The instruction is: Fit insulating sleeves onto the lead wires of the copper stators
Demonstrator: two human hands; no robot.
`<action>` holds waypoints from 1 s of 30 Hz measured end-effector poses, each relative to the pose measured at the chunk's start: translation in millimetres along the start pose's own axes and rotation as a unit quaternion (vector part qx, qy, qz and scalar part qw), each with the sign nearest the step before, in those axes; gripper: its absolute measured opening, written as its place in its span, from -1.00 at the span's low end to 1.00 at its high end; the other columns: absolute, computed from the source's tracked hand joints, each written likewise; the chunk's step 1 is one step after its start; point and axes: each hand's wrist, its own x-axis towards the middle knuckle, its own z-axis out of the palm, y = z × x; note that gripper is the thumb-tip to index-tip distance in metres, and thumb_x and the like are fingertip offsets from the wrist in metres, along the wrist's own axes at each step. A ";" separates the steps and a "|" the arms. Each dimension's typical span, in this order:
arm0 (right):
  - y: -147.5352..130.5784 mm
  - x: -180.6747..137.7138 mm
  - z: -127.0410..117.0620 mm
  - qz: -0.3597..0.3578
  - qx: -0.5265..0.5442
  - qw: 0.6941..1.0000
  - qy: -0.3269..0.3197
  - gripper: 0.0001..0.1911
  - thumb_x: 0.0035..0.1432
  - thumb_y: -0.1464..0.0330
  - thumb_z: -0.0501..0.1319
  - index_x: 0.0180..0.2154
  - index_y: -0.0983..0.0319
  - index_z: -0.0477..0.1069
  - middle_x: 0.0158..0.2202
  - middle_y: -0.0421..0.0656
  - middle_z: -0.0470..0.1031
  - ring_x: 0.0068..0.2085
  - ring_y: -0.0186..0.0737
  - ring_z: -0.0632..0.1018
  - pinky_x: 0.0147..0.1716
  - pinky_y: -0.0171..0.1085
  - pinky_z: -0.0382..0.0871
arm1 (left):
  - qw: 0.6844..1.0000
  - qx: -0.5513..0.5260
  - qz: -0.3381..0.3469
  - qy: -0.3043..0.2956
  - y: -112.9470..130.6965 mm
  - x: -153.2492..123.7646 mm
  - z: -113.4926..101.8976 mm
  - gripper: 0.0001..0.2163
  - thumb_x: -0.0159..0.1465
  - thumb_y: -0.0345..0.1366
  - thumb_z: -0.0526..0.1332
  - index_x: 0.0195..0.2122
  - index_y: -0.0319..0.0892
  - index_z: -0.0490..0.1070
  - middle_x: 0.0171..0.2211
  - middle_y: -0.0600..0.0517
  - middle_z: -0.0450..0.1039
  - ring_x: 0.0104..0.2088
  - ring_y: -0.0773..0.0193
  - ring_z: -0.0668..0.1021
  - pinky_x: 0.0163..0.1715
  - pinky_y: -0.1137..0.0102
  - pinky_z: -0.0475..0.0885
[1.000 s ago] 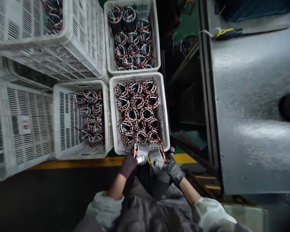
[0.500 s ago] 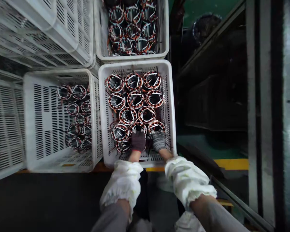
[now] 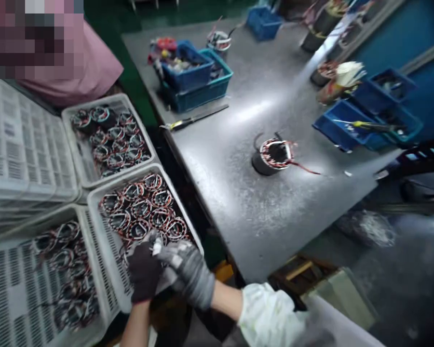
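Both gloved hands, left hand (image 3: 143, 272) and right hand (image 3: 190, 272), close their fingers around one blurred stator (image 3: 158, 246) just above the white crate (image 3: 104, 270), apparently for a firm hold.

My left hand (image 3: 143, 271) wears a dark knit cloth glove, my right hand (image 3: 190, 273) a grey one with a matt coating. The white slotted plastic crate (image 3: 101, 226) holds copper-wound steel stator rings (image 3: 144, 207). The grey metal tabletop (image 3: 260, 144) shines dully, scuffed.
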 end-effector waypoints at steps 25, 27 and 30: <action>248.2 -107.3 -275.4 0.156 -0.247 0.931 0.218 -0.64 0.46 0.34 0.10 0.08 0.22 0.62 0.10 0.02 0.68 0.16 0.05 0.58 0.26 0.06 0.36 | 0.925 0.062 0.337 -0.164 344.9 34.9 26.1 -0.64 0.27 0.07 0.42 -0.43 -0.14 0.63 -0.44 -0.14 0.63 -0.15 -0.07 0.70 0.20 0.01 0.48; 245.4 -106.6 -272.6 0.168 -0.262 0.929 0.200 -0.63 0.45 0.33 0.10 0.09 0.24 0.62 0.14 0.05 0.66 0.19 0.08 0.56 0.27 0.09 0.35 | 0.954 -0.093 0.216 -0.186 336.2 41.7 22.5 -0.62 0.17 0.10 0.47 -0.47 -0.13 0.61 -0.41 -0.12 0.65 -0.06 -0.12 0.69 0.29 -0.03 0.41; 226.1 -94.8 -255.0 0.198 -0.300 0.915 0.181 -0.58 0.46 0.30 0.09 0.16 0.30 0.58 0.24 0.13 0.58 0.27 0.16 0.50 0.30 0.16 0.29 | 0.932 -0.304 0.020 -0.196 313.8 44.2 11.5 -0.50 0.19 0.27 0.35 -0.30 -0.12 0.66 -0.32 -0.08 0.68 0.03 -0.08 0.67 0.30 -0.03 0.43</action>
